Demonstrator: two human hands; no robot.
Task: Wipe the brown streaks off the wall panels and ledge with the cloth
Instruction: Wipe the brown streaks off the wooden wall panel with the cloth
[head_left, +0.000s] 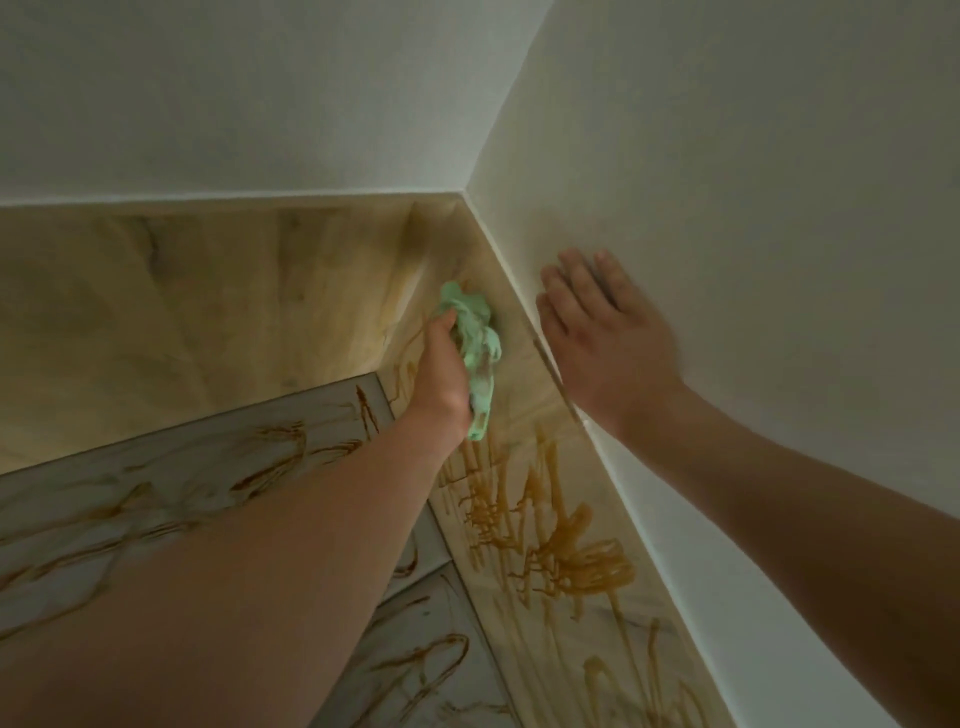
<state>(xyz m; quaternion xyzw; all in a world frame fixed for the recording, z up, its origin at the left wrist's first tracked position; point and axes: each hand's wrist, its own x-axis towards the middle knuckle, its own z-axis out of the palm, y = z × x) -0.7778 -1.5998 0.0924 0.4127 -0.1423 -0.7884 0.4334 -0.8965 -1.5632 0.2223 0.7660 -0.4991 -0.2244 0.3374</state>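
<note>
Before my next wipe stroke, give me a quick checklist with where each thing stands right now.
1. Firm grip on the cloth by the left hand: ok.
2. The cloth is against the wood panel near the corner: ok.
3. The right hand is flat on the white wall: ok.
4. The brown streaks below the cloth are cleared: not ok.
5. The ledge is wiped clean: not ok.
6. A clean side is left on the cloth: cannot tell.

I am stretching both arms forward, my left hand (441, 374) curling its fingers round the cloth (475, 332) and my right hand (608, 332) resting flat, fingers straight.
</note>
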